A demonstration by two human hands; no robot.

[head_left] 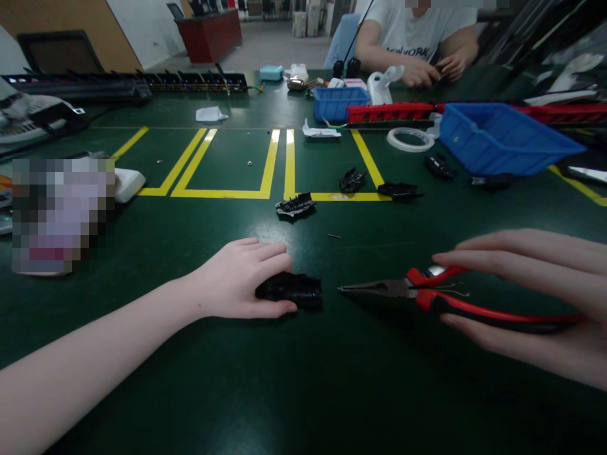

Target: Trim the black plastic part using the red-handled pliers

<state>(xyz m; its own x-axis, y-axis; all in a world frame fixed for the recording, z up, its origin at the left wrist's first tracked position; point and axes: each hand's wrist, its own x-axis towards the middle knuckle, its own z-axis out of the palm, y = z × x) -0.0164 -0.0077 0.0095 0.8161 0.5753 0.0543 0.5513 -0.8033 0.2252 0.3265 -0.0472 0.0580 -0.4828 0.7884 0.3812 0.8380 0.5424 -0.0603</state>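
Note:
My left hand (pixel 239 280) rests on the green table mat and grips one end of a black plastic part (pixel 296 289). The part lies flat, and its free end points right. My right hand (pixel 526 297) comes in from the right with its fingers stretched out, loosely holding red-handled long-nose pliers (pixel 427 294). The fingers lie over the upper handle and the thumb under the lower one. The pliers' metal tip (pixel 342 289) points left and stops a short gap from the black part.
More black plastic parts (pixel 294 206) (pixel 351 180) (pixel 399 189) lie further back near yellow tape lines. A blue bin (pixel 502 140), a smaller blue bin (pixel 339 103), a tape ring (pixel 410 139) and red strips (pixel 389 112) stand behind. Another person sits across the table, hands (pixel 434 68) busy.

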